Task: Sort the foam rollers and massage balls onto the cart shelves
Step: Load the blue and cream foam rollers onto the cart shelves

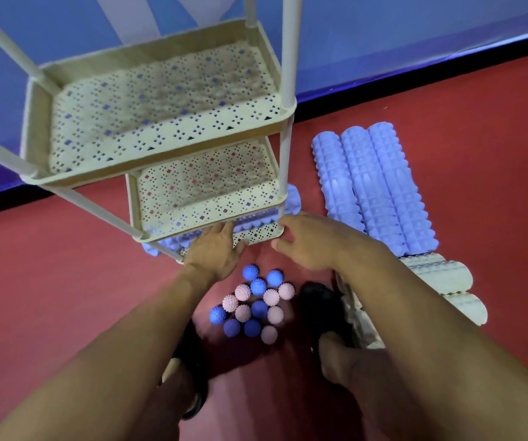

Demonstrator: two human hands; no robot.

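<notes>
Blue foam roller (256,221) seating on bottom shelf (262,234); left hand (213,249) flat against it, right hand (300,241) loosely curled, grip unclear. Next: three rollers (374,186) at two o'clock.

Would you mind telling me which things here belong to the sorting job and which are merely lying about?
Job: cart; blue foam rollers; cream foam rollers; blue roller on the bottom shelf; massage balls.

Lying about: dark sandals.

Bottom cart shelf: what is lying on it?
One blue foam roller lies across the bottom shelf, its ends poking out at both sides. The middle shelf and the left hand cover most of it, so anything else there is hidden.
</notes>
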